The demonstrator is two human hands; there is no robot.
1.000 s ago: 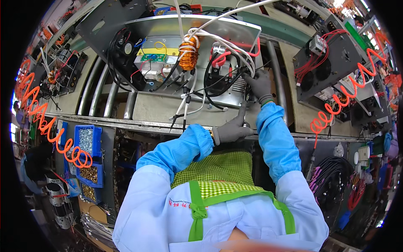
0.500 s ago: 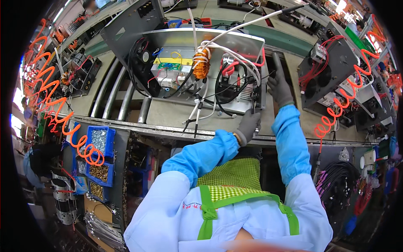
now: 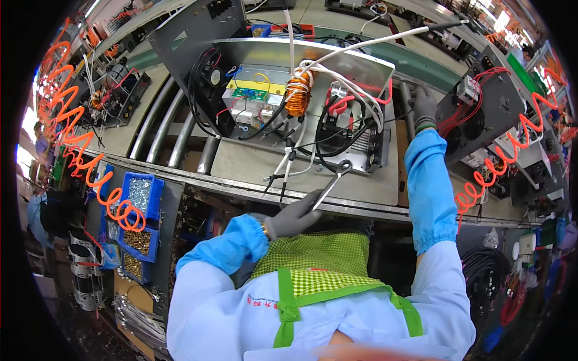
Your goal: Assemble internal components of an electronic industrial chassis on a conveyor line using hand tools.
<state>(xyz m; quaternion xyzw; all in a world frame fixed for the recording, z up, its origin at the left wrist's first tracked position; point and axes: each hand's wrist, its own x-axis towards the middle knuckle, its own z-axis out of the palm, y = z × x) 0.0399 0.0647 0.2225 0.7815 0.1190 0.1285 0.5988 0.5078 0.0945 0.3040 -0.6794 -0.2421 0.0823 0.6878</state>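
Observation:
My left hand (image 3: 293,218), in a dark grey glove, is closed on the handle of a silver ring spanner (image 3: 328,191) at the bench's near edge. The spanner's ring end lies by the front of an opened metal chassis (image 3: 346,157). Inside that chassis are an orange copper coil (image 3: 298,96), a small green circuit board (image 3: 250,94) and bundled white and black cables. Past its right side reaches my right hand (image 3: 424,107), gloved too, fingers stretched forward and apparently holding nothing. A thin black strip from the cables ends beside it.
More chassis units stand right (image 3: 481,108) and left (image 3: 114,96). Metal rollers (image 3: 162,126) run beside the middle unit. Blue bins (image 3: 141,195) of fasteners sit below left. Coiled orange air hoses (image 3: 487,165) hang at both sides, and a long white cable (image 3: 385,39) juts out far right.
My left hand has drawn back from the chassis's front corner toward the left, bringing the spanner into plain sight. My right hand has moved farther away and to the right.

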